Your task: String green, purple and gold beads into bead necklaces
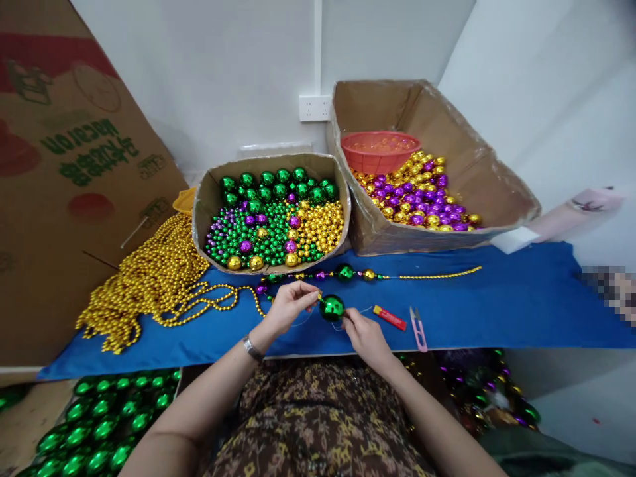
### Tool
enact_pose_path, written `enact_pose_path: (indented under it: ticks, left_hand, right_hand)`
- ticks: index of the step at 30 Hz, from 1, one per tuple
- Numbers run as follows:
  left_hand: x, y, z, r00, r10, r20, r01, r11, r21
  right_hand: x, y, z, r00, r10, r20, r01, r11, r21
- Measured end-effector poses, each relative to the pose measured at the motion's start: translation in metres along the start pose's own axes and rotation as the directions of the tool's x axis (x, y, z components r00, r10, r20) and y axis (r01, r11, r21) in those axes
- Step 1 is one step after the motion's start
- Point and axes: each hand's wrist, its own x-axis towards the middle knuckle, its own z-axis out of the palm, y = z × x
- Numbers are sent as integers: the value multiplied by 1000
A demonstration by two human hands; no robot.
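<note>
A large shiny green bead (332,307) is held between my hands above the blue cloth. My left hand (288,309) is closed, pinching at a small gold bead (319,297) on the green bead's left side. On the other side, the fingertips of my right hand (366,338) are pinched together at the green bead's edge, where thin string (366,309) shows. Behind them lies a strand of green, purple and gold beads (344,272), ending at the right in a run of small gold beads (440,273).
Pink thread snips (418,329) and a red-and-yellow lighter (390,318) lie right of my hands on the blue cloth (517,305). Gold bead chains (149,278) are heaped left. Behind stand a bead-filled carton (197,222) and a larger carton (437,242) holding beads and a red basket (380,156).
</note>
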Motion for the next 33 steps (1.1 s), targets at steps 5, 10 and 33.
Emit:
enact_pose_path:
  ticks: [5, 10, 33]
  left_hand:
    - [-3, -19, -1, 998, -44, -33, 43, 999, -34]
    - [-2, -14, -3, 994, 83, -72, -73, 990, 124]
    - [88, 65, -39, 952, 303, 38, -61, 67, 996]
  right_hand:
    - [-3, 7, 5, 996, 21, 82, -26, 998, 53]
    - [0, 7, 1, 999, 15, -52, -19, 998, -66]
    - [56, -52, -57, 985, 94, -143, -31, 920, 390]
